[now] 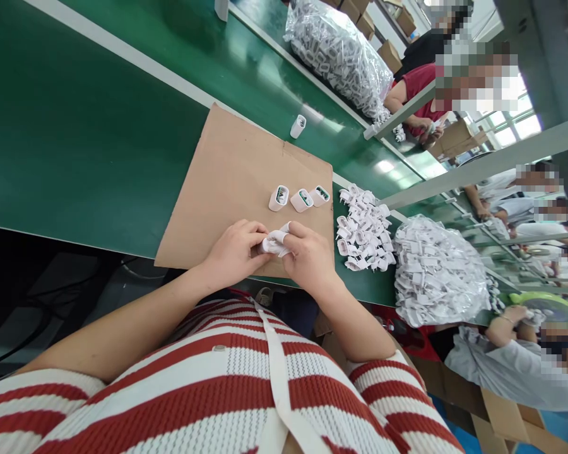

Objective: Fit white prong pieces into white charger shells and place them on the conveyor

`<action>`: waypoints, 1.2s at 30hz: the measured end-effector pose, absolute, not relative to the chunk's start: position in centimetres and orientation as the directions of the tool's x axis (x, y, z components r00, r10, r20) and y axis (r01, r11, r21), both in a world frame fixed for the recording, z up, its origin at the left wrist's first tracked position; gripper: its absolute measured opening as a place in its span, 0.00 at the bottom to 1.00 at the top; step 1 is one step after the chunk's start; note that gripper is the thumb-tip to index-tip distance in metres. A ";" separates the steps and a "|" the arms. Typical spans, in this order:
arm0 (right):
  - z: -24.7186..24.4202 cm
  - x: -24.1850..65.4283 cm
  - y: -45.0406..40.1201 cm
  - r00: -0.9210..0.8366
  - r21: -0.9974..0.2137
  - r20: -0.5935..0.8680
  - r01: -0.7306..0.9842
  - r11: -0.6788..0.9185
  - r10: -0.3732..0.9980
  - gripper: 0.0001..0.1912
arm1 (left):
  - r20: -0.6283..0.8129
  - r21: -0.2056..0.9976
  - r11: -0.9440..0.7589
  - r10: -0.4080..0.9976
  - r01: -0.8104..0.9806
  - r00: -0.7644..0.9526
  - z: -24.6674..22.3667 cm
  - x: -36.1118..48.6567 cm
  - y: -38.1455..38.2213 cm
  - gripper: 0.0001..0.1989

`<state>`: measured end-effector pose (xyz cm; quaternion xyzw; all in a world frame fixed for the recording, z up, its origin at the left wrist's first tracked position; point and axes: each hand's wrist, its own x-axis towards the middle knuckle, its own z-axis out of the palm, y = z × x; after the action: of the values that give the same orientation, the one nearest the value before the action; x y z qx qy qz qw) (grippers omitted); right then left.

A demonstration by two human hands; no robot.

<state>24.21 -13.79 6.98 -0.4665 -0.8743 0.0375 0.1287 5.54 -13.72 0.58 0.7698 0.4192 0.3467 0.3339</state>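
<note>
Over the near edge of a cardboard sheet (236, 164), my left hand (236, 252) and my right hand (310, 255) meet with fingers closed around a small white plastic charger casing (266, 244). My fingers cover most of it. White finger covers wrap some fingertips of my right hand. Just beyond my hands, three white charger casings (279, 198) stand on the cardboard, their open ends showing green circuit boards inside. To the right of the cardboard lies a loose pile of white plug pieces (365, 230).
One more white casing (298, 127) stands on the green conveyor belt (260, 82) past the cardboard. Clear plastic bags full of white parts sit at the right (440, 271) and far side (338, 53). Metal frame bars (478, 161) cross the right. Several co-workers sit along the line.
</note>
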 end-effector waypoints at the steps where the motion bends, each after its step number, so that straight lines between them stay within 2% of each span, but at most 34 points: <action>1: 6.9 24.1 -13.7 -0.503 -0.203 0.190 0.820 0.535 0.843 0.08 | 0.257 0.804 -0.426 0.878 0.416 0.403 0.7 5.6 -13.7 0.12; 9: 4.8 23.8 -14.7 -0.311 -0.339 0.266 0.856 0.390 0.913 0.06 | 0.279 0.773 -0.438 0.885 0.459 0.374 0.5 6.0 -13.5 0.13; 11: 4.2 23.8 -14.7 -0.257 -0.453 0.274 0.816 0.360 0.927 0.04 | 0.255 0.776 -0.426 0.886 0.465 0.388 0.6 5.9 -13.4 0.14; 12: 4.0 24.1 -14.6 -0.236 -0.538 0.266 0.768 0.347 0.935 0.06 | 0.220 0.795 -0.401 0.890 0.456 0.399 0.7 5.8 -13.5 0.15; 14: 3.7 25.2 -14.2 -0.198 -0.702 0.260 0.633 0.326 0.945 0.15 | 0.112 0.862 -0.297 0.902 0.410 0.418 1.4 5.1 -13.7 0.18; 16: 3.3 27.2 -13.7 -0.102 -0.755 0.309 0.578 0.309 0.946 0.21 | 0.021 0.918 -0.180 0.912 0.353 0.410 2.4 4.0 -13.5 0.21; 18: 2.8 29.7 -13.1 0.078 -0.668 0.385 0.711 0.219 0.920 0.20 | 0.001 0.926 -0.140 0.929 0.352 0.369 3.9 2.6 -12.1 0.22; 20: 2.1 31.9 -12.4 0.242 -0.494 0.411 0.869 -0.009 0.879 0.16 | 0.022 0.875 -0.153 0.960 0.459 0.279 5.5 1.3 -9.0 0.23; 22: 1.3 33.3 -11.5 0.329 -0.339 0.374 0.919 -0.202 0.867 0.12 | 0.058 0.783 -0.132 0.988 0.608 0.140 6.8 0.4 -4.3 0.23; 24: 0.6 33.7 -10.8 0.364 -0.261 0.328 0.922 -0.287 0.872 0.10 | 0.090 0.744 -0.081 0.996 0.664 0.021 7.5 -0.1 1.1 0.24; 28: 0.0 33.7 -9.7 0.362 -0.243 0.337 0.925 -0.292 0.869 0.11 | 0.121 0.691 0.012 0.984 0.723 -0.133 7.2 0.2 11.1 0.23; 32: -0.5 33.9 -9.6 0.327 -0.246 0.397 0.938 -0.243 0.858 0.08 | 0.117 0.641 0.075 0.974 0.764 -0.194 6.1 1.0 17.3 0.20; 34: -0.8 34.1 -9.6 0.348 -0.264 0.424 0.931 -0.253 0.836 0.08 | 0.096 0.633 0.138 0.962 0.762 -0.255 5.7 1.7 18.6 0.23; 36: -1.1 34.3 -9.7 0.355 -0.298 0.463 0.925 -0.235 0.812 0.07 | 0.212 0.642 0.157 0.904 0.751 -0.371 5.3 2.5 18.6 0.30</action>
<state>34.30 -9.68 -1.08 -0.7787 -0.5577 -0.1061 0.2672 2.54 18.58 5.29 0.5497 0.7526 0.3451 0.1110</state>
